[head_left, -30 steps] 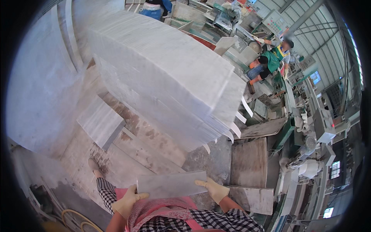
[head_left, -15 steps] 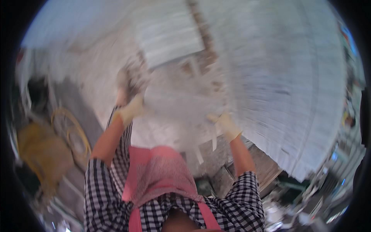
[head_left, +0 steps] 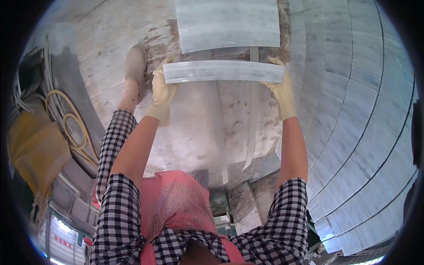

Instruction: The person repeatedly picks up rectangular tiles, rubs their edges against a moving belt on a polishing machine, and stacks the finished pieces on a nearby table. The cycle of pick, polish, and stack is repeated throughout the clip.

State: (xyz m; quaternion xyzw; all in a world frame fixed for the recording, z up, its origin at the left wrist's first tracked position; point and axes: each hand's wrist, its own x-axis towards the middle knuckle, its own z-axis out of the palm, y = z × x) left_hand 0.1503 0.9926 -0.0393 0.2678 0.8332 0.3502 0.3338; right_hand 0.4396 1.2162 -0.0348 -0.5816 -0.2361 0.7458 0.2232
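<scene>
Both my hands wear cream gloves and hold a long pale grey-streaked tile (head_left: 223,71) level in front of me. My left hand (head_left: 163,86) is closed around its left end, with the thumb side near the edge. My right hand (head_left: 281,88) grips the opposite end, its fingers partly hidden behind the piece. Just beyond the tile lies a larger stack of similar pale slabs (head_left: 227,24), apart from the one I hold. Two flat pale straps (head_left: 252,123) run beneath the held tile along the worn, whitish surface toward me.
Large rows of overlapping pale slabs (head_left: 349,119) stand close on my right. To the left are a coiled yellow hose (head_left: 73,119) and a mustard-coloured cloth or sheet (head_left: 37,148). My left shoe (head_left: 135,64) rests on the whitish surface (head_left: 110,35).
The view has turned and steadied. My hands have moved farther away from my body with the tile, which now lies level near the stacked slabs.
</scene>
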